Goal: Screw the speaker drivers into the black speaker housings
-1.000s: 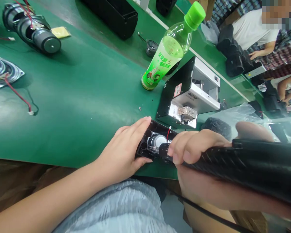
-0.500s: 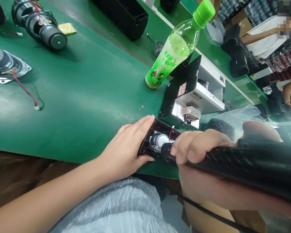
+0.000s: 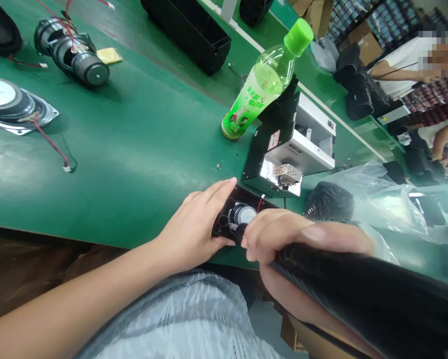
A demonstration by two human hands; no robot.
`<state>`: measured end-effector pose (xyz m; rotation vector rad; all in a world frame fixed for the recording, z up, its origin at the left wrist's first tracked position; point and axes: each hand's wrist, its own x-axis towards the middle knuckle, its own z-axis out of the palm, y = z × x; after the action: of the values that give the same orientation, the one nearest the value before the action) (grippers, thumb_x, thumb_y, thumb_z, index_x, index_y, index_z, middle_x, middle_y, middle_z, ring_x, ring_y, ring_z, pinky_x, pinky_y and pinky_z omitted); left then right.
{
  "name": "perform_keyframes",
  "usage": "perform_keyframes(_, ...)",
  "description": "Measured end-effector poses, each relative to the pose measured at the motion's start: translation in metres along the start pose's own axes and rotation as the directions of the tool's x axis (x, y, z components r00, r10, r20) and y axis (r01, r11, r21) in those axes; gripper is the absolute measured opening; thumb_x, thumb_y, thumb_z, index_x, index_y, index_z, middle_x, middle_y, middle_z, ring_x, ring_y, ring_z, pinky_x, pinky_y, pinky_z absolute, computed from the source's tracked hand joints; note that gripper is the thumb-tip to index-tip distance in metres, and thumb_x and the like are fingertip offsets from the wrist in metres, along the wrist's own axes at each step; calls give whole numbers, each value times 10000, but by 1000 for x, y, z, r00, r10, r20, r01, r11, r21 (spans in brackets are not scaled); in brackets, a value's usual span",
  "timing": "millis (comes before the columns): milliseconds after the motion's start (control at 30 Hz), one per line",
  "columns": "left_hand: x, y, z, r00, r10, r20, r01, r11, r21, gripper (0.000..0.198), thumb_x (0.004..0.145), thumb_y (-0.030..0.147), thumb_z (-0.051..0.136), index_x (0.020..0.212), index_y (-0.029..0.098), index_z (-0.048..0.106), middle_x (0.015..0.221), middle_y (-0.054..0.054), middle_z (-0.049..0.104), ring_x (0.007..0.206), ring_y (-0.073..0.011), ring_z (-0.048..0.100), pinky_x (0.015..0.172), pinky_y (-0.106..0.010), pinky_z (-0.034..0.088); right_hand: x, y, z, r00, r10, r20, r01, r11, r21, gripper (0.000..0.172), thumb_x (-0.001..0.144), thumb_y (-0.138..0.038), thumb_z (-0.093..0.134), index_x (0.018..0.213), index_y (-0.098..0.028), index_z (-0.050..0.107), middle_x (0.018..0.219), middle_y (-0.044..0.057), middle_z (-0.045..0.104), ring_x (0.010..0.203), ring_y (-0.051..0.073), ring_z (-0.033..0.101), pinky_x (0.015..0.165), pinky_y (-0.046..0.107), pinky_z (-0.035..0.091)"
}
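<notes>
My left hand [image 3: 192, 227] grips the near-left end of a black speaker box [image 3: 220, 228], thumb on the near side and fingers along the far side. Inside the box sits a round speaker driver [image 3: 245, 214] with a silver-white magnet. A red wire [image 3: 260, 203] with a white plug shows at the box's far wall. My right hand [image 3: 274, 233] is wrapped round a thick black electric screwdriver [image 3: 343, 284], its nose pointing down into the box beside the driver. The tip and any screw under it cannot be made out.
Beyond the box stand a silver-and-black screw feeder [image 3: 289, 149] and a green-capped bottle [image 3: 254, 92]. Loose speaker drivers [image 3: 76, 57] lie on the green table [image 3: 134, 134] at left. A long black box [image 3: 194, 37] is farther back, clear plastic bags [image 3: 373, 199] at right. Other people work at far right.
My right hand and the screwdriver have moved left, and the tool's back end has swung downward in view. My left hand keeps its hold on the box. The view has shifted slightly.
</notes>
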<state>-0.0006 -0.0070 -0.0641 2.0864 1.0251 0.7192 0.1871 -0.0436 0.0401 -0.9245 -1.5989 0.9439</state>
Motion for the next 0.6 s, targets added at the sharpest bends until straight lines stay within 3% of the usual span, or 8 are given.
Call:
perform_keyframes(67,2,2,-3,1000,-13,16,13,1000,1,1291,805,201,906,1776,343,66,1790,-160,435,1621,-383,490,1255,-564,500,3,7,6,993,-110,40,109,994,18,518,1029,-92,557,1422,-401,694,834,-19,735,706,168,728,743,394,653)
perform_keyframes(100,4,3,-5,999,-24,27,23,1000,5,1284,796,197,906,1775,326,86,1779,-165,447,1612,-383,500,1253,-561,505,5,12,10,987,-164,3,163,985,47,474,1032,-124,569,1411,-370,713,805,-19,719,663,164,710,697,379,647)
perform_keyframes(167,6,6,-8,998,-39,51,38,999,30,1275,779,191,906,1774,284,114,1758,-184,464,1593,-380,520,1250,-552,512,9,22,19,961,-248,-118,262,958,116,323,1056,-307,600,1335,-322,761,722,-29,675,547,154,641,569,343,605)
perform_keyframes(233,9,9,-12,997,-33,67,28,997,74,1267,771,189,901,1771,244,125,1760,-208,453,1605,-378,503,1268,-552,497,10,30,28,932,-292,-213,327,933,149,381,1043,-542,604,1271,-297,784,669,-35,643,475,149,575,475,327,544)
perform_keyframes(400,20,12,-24,983,80,165,-106,982,158,1144,808,216,876,1751,197,230,1856,-223,274,1724,-404,287,1365,-608,347,-5,47,35,926,-270,-263,309,944,120,619,956,-831,573,1252,-315,743,731,-9,704,542,182,647,546,369,572)
perform_keyframes(500,29,16,-30,961,136,241,-183,966,183,1107,786,283,911,1724,185,330,1822,-228,345,1681,-423,367,1351,-613,367,-6,54,37,914,-249,-322,304,944,133,680,925,-912,533,1255,-339,694,731,-21,701,539,172,625,573,355,572)
perform_keyframes(600,29,19,-37,958,148,245,-207,949,236,1091,727,369,962,1670,199,440,1703,-217,508,1557,-428,527,1287,-603,465,4,38,31,929,-191,-317,261,945,195,681,933,-891,554,1281,-322,692,708,-20,699,520,179,608,533,339,548)
